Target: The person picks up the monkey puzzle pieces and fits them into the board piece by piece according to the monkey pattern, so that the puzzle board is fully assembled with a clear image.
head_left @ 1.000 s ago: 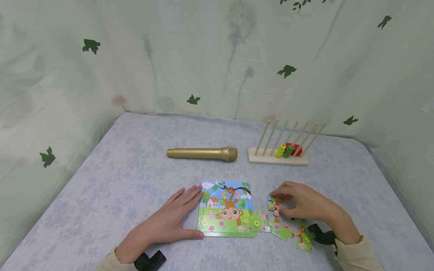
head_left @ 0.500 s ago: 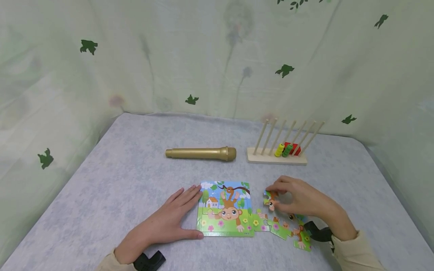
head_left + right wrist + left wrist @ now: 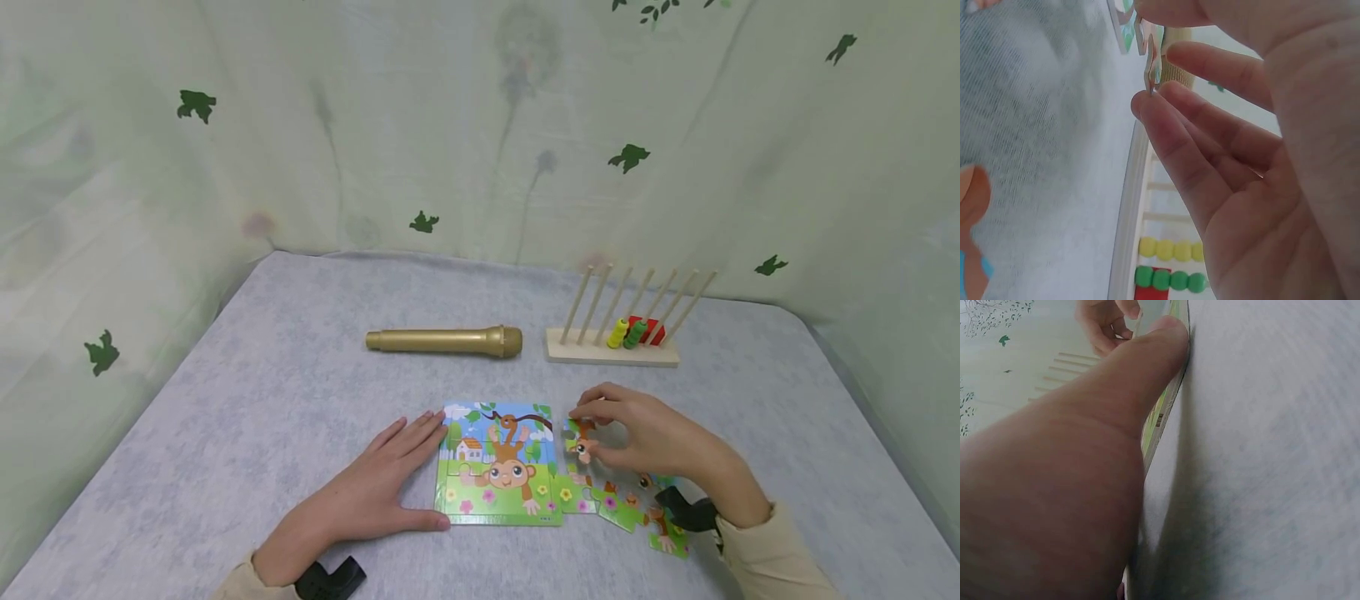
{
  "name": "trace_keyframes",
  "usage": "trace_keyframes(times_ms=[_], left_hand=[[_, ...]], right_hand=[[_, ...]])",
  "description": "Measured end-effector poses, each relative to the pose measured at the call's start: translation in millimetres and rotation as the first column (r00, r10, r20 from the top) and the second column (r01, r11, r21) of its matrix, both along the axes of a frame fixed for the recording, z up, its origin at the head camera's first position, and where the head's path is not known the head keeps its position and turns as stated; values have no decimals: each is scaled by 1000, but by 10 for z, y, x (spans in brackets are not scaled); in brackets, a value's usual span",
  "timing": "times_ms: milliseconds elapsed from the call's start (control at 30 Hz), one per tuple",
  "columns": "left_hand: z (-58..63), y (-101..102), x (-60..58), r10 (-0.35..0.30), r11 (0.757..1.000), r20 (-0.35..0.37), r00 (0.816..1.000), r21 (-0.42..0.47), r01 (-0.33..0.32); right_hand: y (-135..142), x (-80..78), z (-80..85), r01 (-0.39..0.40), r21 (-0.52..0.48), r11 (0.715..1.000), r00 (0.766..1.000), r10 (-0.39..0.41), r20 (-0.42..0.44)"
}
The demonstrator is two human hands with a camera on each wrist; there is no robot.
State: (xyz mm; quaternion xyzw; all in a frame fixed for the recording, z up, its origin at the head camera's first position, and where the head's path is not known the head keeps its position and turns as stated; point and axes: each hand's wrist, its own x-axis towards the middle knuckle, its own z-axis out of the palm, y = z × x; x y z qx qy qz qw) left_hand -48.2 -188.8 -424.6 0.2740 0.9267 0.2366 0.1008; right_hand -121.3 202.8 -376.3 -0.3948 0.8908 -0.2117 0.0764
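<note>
A square monkey puzzle (image 3: 495, 487) lies flat on the table in the head view. My left hand (image 3: 371, 496) rests along its left edge, fingers straight, with the thumb at the lower left corner. Between thumb and fingertips my right hand (image 3: 648, 429) pinches a puzzle piece (image 3: 581, 450) showing an eye and brown fur, just off the puzzle's right edge. The right wrist view shows that piece (image 3: 1152, 65) edge-on, tilted up from the table. Several loose pieces (image 3: 618, 511) lie right of the puzzle, partly hidden under the right hand and its wrist camera.
A gold microphone (image 3: 442, 340) lies behind the puzzle. To its right stands a wooden peg rack (image 3: 611, 356) with yellow beads (image 3: 617, 335), green beads (image 3: 635, 335) and a red block (image 3: 655, 331). A patterned curtain (image 3: 375, 133) hangs behind the table.
My right hand has moved left with the pinched puzzle piece, bringing it close to the puzzle's right edge. The left hand has stayed in place.
</note>
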Motion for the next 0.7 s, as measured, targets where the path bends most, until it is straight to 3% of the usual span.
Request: trace_keyframes(times_ms=[700], left_hand=[[-2,3,-2,2,1000,4,1000,6,-2]], right_hand=[[-335,5,-34,-74,-44,996,997,72,-40]])
